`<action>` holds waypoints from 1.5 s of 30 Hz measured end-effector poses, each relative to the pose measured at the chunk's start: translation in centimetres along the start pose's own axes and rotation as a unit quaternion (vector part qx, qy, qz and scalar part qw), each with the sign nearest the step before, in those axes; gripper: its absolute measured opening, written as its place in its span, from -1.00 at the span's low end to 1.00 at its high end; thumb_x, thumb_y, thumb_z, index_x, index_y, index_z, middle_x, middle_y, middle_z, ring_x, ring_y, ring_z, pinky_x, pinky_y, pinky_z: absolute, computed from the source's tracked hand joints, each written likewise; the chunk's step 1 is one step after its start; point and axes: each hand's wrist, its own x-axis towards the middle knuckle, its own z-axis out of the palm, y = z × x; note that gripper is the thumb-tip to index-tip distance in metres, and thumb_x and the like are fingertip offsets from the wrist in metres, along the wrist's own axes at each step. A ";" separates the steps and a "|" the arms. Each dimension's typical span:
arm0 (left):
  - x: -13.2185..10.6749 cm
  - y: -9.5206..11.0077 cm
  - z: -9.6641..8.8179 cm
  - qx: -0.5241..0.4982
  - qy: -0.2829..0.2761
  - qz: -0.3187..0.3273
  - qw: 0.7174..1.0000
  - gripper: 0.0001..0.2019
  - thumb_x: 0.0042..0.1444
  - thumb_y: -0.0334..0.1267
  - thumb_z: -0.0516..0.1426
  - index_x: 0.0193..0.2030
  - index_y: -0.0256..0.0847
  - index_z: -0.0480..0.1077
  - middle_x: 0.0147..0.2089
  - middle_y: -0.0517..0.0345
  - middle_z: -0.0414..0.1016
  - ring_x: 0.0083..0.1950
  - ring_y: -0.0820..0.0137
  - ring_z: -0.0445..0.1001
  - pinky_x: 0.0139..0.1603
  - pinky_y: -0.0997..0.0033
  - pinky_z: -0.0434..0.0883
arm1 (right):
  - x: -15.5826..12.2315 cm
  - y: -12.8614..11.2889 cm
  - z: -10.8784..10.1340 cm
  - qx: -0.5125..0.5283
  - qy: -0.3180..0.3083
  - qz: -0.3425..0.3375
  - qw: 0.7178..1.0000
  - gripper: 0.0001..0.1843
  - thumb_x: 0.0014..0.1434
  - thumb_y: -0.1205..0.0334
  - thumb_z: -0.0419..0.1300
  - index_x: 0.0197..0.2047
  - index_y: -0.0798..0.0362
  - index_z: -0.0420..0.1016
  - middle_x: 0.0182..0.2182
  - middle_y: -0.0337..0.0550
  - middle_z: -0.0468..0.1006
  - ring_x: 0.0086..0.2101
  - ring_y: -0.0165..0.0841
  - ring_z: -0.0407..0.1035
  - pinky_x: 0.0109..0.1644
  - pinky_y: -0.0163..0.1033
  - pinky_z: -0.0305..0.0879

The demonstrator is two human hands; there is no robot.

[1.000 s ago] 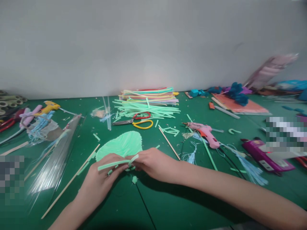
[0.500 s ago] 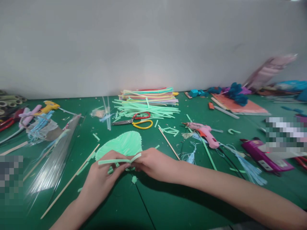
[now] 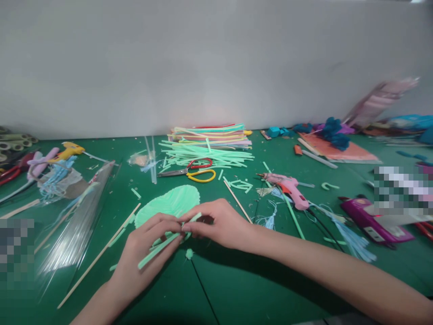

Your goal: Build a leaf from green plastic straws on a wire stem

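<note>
My left hand [image 3: 149,243] and my right hand [image 3: 216,225] meet near the middle, fingertips pinched together on mint-green pipe cleaners [image 3: 158,251]. One strip slants down-left across my left fingers, and a short end sticks out by my right thumb. My fingers hide how the strips join. Just behind my hands lies a leaf shape of mint-green pipe cleaners [image 3: 169,201], partly covered by my left hand. Below my fingertips a small green tuft [image 3: 189,254] lies at the end of a thin dark line on the green table [image 3: 169,298].
Scissors [image 3: 186,173] lie beyond the leaf, before a heap of pipe cleaners [image 3: 209,153]. A pink glue gun [image 3: 291,187] rests at right, near blue tassels [image 3: 270,219]. A wooden stick [image 3: 98,257] and clear plastic sleeves [image 3: 76,232] are at left.
The pipe cleaner over my left hand has swung from nearly level to slanting down-left. My right hand has shifted slightly, its fingers now arched over the join. The things on the table stay put.
</note>
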 end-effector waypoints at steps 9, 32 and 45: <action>-2.4 -0.3 -0.4 0.036 -0.033 -0.065 0.997 -0.84 0.21 -0.25 0.14 -0.09 -0.01 0.48 -0.02 0.23 0.64 -0.08 0.35 0.61 -0.05 0.50 0.48 | -0.4 1.7 -2.3 -0.094 0.024 -0.093 0.991 -0.91 0.16 0.22 0.32 -0.32 0.05 0.62 -0.40 -0.22 0.64 -0.41 -0.44 0.48 -0.33 -0.40 0.30; -6.9 -1.7 -2.5 0.077 0.056 -0.172 0.980 -0.79 0.06 0.04 0.24 -0.37 0.02 0.60 -0.27 0.21 0.65 -0.29 0.34 0.63 -0.32 0.58 0.53 | -2.3 5.3 -3.6 -0.201 0.078 0.071 0.974 -0.87 0.21 0.24 0.26 -0.37 0.08 0.54 -0.41 -0.20 0.61 -0.43 -0.41 0.42 -0.35 -0.33 0.20; -7.6 -2.3 -2.5 0.105 0.069 -0.142 0.982 -0.73 0.10 0.08 0.19 -0.43 0.02 0.60 -0.35 0.20 0.65 -0.34 0.35 0.63 -0.33 0.59 0.52 | -3.4 5.4 -2.9 -0.191 0.048 0.058 0.979 -0.85 0.21 0.38 0.20 -0.41 0.08 0.51 -0.41 -0.18 0.61 -0.42 -0.40 0.42 -0.34 -0.34 0.21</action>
